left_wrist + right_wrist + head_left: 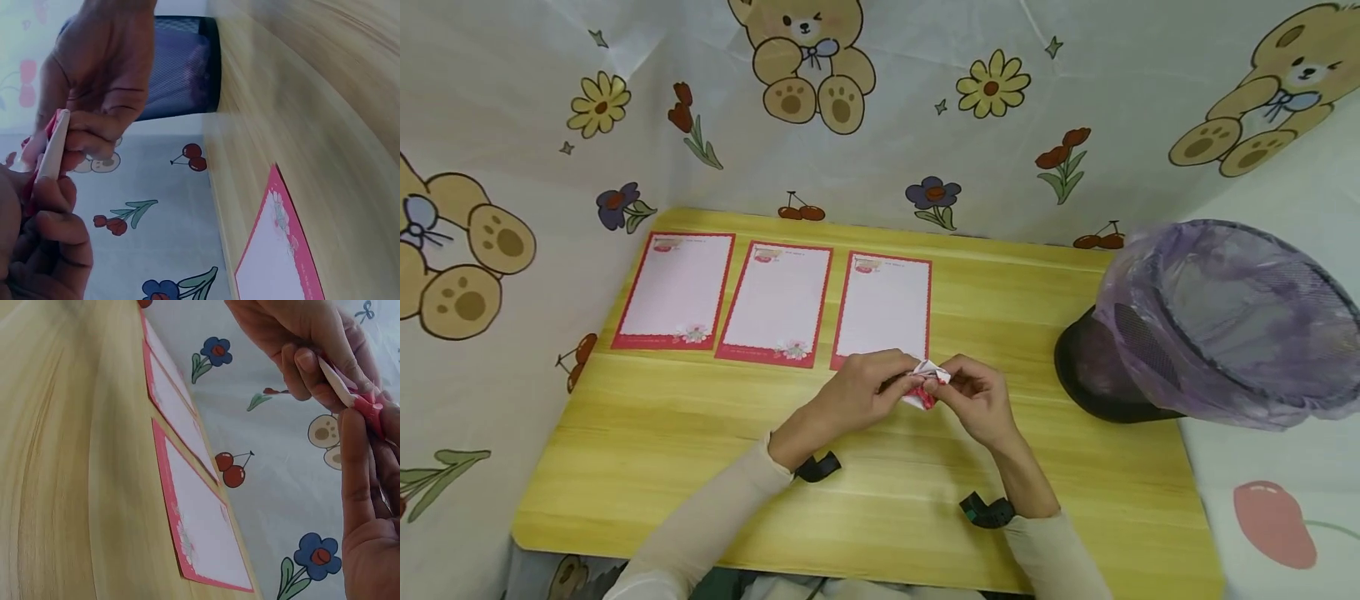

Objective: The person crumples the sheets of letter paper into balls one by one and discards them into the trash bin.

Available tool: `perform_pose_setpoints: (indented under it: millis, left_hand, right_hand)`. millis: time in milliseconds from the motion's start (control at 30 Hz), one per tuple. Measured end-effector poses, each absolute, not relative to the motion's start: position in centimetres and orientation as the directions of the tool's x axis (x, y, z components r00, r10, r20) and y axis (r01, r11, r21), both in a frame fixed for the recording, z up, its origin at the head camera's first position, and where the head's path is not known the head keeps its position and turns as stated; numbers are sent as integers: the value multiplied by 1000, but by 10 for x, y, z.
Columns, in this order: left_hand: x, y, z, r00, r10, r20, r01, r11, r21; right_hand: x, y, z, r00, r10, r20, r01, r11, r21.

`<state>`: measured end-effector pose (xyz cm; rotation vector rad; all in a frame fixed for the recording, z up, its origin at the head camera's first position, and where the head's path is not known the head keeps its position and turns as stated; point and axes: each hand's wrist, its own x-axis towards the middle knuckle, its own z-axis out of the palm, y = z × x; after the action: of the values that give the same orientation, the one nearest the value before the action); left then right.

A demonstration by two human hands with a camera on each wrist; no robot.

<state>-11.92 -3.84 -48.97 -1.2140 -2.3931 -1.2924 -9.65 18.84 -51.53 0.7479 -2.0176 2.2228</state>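
Observation:
A folded, crumpled piece of red and white paper [927,385] is held up between both hands above the table. My left hand [868,385] pinches its left side with thumb and fingers. On the other side my right hand [977,398] pinches it as well. In the left wrist view the paper [55,145] shows a narrow white folded edge with red beside it. The right wrist view shows the same paper [356,400], its red end near the right fingertips. Much of it is hidden by the fingers.
Three red-bordered white sheets lie in a row at the back left: a left sheet [673,292], a middle sheet [777,304] and a right sheet [883,304]. A mesh bin [1138,350] lined with a purple bag stands on the right of the yellow wooden table [1075,500].

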Motion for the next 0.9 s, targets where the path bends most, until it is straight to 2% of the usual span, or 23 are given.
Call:
perform_pose_setpoints:
  millis: [100,200,300,400,467,567,667,900]
  left_hand:
    - [-121,-41,-488,-689,610,392,650,282,706]
    - [-124,-49,-483,-697,675,244,481,186,857]
    - [-127,-59,-478,-641,755,138,276,59,959]
    - [-128,-64,-475,-576,810,108,179,-4,984]
    - [-127,-64,-475,-568,815,112,177,-12,984]
    - [-125,-61,-477,-609,782,133,226,11,974]
    - [-122,-58,-479,-645,746,166,299,46,953]
    - [-118,-55,-487,-666,687,291,465,78,882]
  right_hand:
    - [-98,188,-515,-892,-271,363,-339,-135,-931]
    - [-99,192,-513,-907,-283,311,-272,-168,-947]
    - [-99,198,-509,-898,-344,273,-187,-262,-947]
    - [-99,200,-505,-850,-436,295,-127,-374,-919]
    - [-99,197,-503,-814,-489,314,-104,-409,-907]
    - [-97,191,-503,-781,-538,316,-88,-406,-909]
    - [-94,185,-503,-782,-541,310,-128,-348,-929]
    - [-89,181,-498,-810,-485,328,-300,-137,-944]
